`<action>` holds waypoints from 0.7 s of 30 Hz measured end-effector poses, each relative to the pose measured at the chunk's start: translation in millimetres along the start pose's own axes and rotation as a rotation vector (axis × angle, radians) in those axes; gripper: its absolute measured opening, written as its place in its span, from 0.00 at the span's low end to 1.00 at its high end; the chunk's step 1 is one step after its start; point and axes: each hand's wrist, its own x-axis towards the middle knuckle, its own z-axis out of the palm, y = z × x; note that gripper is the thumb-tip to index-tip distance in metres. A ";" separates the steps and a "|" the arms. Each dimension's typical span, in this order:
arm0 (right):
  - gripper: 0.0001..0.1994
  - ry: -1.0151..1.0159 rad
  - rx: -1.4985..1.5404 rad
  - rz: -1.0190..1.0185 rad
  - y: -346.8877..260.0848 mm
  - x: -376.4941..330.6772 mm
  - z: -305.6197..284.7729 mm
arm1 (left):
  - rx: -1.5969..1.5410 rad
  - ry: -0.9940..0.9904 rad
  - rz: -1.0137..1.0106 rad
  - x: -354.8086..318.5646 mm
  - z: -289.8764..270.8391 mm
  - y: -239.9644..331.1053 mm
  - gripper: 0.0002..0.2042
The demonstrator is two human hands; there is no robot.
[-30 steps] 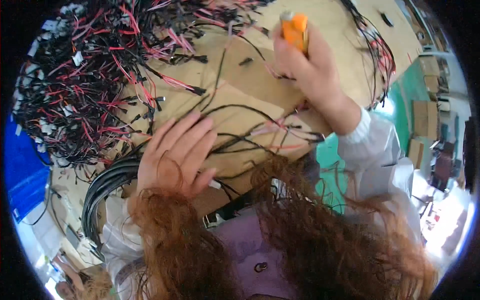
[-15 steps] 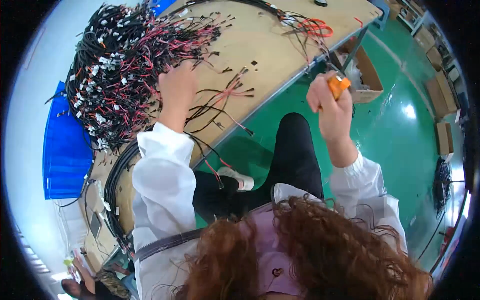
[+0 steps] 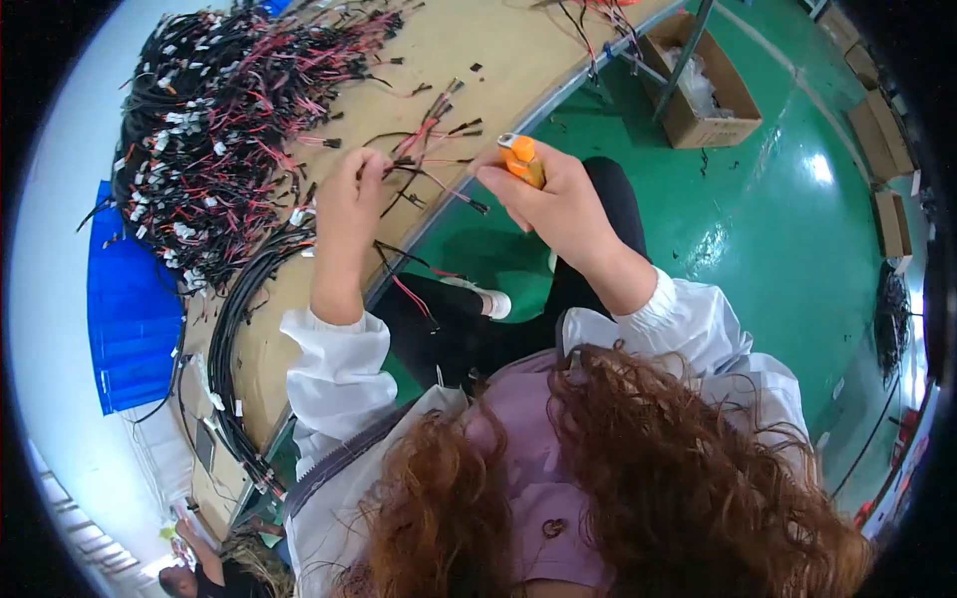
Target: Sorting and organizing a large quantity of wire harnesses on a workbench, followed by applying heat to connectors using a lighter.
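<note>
My left hand is over the table edge, with thumb and fingers pinched on a thin black-and-red cable. Exactly where the cable enters the fingers is hard to see. Closed round an orange lighter with a metal top, my right hand is just right of the cable ends. Loose red and black wires with small black connectors lie on the table between and beyond my hands. A large heap of black and red cables with white tags lies left of my left hand.
The wooden table has a metal edge. A bundle of black cables curves along its left part, beside a blue bin. On the green floor stands an open cardboard box; more boxes are at far right. Another person is lower left.
My right hand has swung left with the lighter, from beyond the table edge to close by my left hand. My left hand has drawn back from the heap and now pinches a cable.
</note>
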 end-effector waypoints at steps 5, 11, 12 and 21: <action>0.09 -0.028 -0.208 -0.080 20.7 3.3 15.6 | -0.071 0.039 0.002 -13.3 -2.0 6.4 0.10; 0.12 0.021 -0.257 -0.215 32.3 22.9 40.4 | -0.220 0.072 -0.042 -29.3 -6.2 21.3 0.06; 0.12 -0.021 -0.253 -0.127 26.2 21.8 43.9 | -0.226 0.085 -0.051 -33.2 -6.5 19.5 0.06; 0.06 -0.165 0.046 0.178 0.4 17.5 59.9 | -0.410 0.121 -0.112 -53.0 -5.4 10.3 0.07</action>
